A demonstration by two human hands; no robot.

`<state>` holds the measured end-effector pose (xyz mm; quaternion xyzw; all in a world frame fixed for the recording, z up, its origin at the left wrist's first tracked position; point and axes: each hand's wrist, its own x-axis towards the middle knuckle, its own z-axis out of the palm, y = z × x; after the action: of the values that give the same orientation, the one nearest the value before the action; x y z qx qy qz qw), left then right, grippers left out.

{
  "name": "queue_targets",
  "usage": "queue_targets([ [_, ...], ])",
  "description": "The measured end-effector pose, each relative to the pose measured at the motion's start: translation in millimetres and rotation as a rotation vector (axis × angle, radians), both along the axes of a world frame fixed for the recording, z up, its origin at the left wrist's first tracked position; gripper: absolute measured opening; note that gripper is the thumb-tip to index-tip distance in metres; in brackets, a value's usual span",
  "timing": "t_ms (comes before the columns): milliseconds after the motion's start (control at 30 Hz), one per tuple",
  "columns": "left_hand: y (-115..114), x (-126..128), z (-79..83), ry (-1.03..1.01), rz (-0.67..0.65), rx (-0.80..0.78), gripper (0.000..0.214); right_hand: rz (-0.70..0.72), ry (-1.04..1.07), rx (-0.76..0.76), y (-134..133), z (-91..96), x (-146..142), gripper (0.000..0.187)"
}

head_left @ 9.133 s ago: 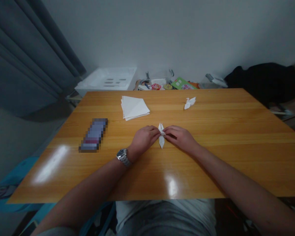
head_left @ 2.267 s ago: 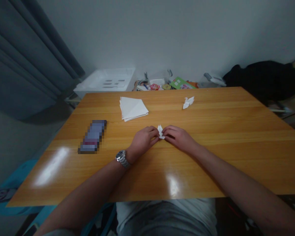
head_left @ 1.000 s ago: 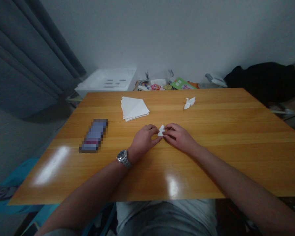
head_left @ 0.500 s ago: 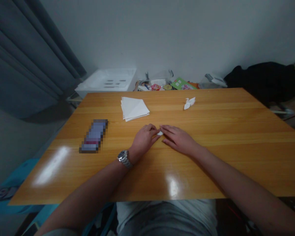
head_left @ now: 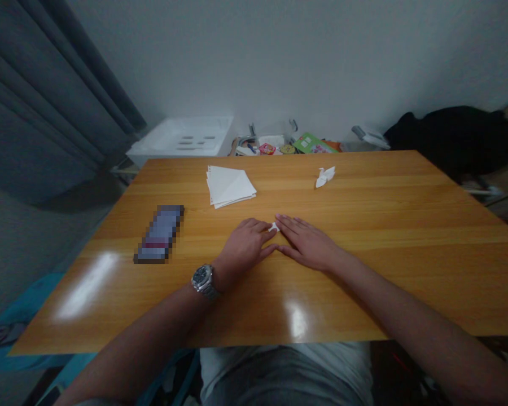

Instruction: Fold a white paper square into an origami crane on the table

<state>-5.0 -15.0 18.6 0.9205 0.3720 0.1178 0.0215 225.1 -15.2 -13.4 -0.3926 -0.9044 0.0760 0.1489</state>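
A small white folded piece of paper [head_left: 274, 227] lies on the table between my fingertips, mostly covered by them. From the left, my left hand [head_left: 246, 243] rests its extended fingertips on the paper's edge, the thumb stretched out below. My right hand [head_left: 307, 239] lies flat with straight fingers over the paper's right side, its thumb apart and near the left thumb. Farther back to the right stands a white paper crane [head_left: 325, 177]. At the back left is a stack of white paper sheets [head_left: 231, 187].
On the left of the wooden table [head_left: 389, 225] lies a phone with a blurred screen [head_left: 160, 234]. Behind the far edge are a white plastic tray [head_left: 186, 135] and a green booklet [head_left: 312, 143] among small items. Dark cloth [head_left: 452, 138] is heaped at the right.
My left hand has shifted slightly down and left, its fingers straightening and thumb dropping away from the paper. The right hand has flattened, and more of the folded paper shows.
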Motion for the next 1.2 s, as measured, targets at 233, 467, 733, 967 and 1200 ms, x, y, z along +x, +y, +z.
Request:
queue_targets([
  [233, 1.4, -6.3, -2.0, -0.013, 0.0, -0.02, 0.037, -0.039, 0.008, -0.003, 2.5, -5.5, 19.1, 0.06],
  [467, 3.6, -6.0, -4.1, -0.031, -0.012, -0.006, 0.035, -0.025, 0.001, 0.002, 9.5, -2.1, 23.6, 0.054],
  [733, 12.4, -3.6, -17.4, -0.17, 0.052, -0.047, 0.027, -0.035, 0.074, 0.053, 15.9, 0.9, 18.9, 0.039],
  [967, 16.4, -4.2, -20.8, -0.239, 0.013, -0.061, 0.021, -0.026, 0.246, 0.009, 16.0, 0.1, 13.6, 0.032],
  [1200, 18.3, -3.4, -23.9, -0.317, -0.003, -0.068, 0.018, -0.01, 0.351, -0.056, 16.3, 0.1, 8.4, 0.019],
])
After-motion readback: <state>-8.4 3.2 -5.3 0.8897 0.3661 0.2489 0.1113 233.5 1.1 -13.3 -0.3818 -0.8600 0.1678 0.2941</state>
